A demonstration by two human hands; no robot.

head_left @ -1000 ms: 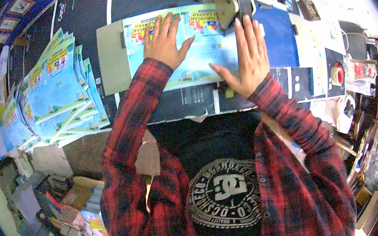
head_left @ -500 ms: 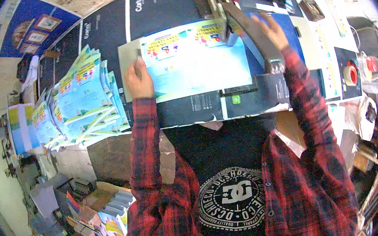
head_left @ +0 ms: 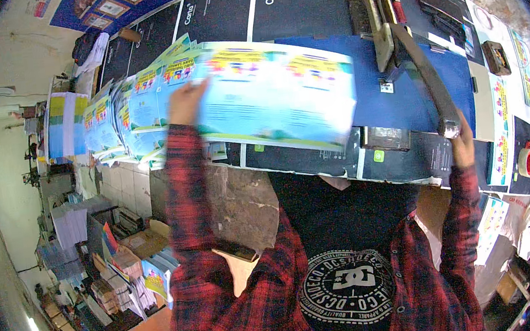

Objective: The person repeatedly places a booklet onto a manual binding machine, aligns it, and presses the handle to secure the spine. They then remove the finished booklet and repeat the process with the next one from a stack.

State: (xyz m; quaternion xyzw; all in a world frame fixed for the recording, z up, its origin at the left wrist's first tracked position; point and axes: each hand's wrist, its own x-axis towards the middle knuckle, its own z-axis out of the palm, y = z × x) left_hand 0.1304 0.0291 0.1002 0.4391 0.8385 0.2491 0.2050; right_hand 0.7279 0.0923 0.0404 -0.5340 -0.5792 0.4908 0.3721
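Observation:
My left hand (head_left: 186,102) grips the left edge of a wide printed sheet (head_left: 272,109), light blue with yellow and colourful print. The sheet is raised and blurred, its left part over a spread pile of similar printed sheets (head_left: 143,104). On the right, my right hand (head_left: 464,146) is closed round the near end of a long dark metal lever (head_left: 426,75). This lever belongs to a metal bench tool (head_left: 383,41) whose exact kind I cannot make out. Beneath the tool lies a blue board (head_left: 369,104), bare where the sheet does not cover it.
Black cardboard panels (head_left: 299,4) cover the bench. To the right are a tape roll (head_left: 527,162), a small dark box (head_left: 496,58) and more printed sheets (head_left: 499,129). Below left stand cartons and stacks of paper (head_left: 160,275). A rough wall rises behind.
My left hand has carried the printed sheet leftward, off the blue board and partly over the pile. My right hand has gone from spread beside the lever to gripping its near end. The view has shifted.

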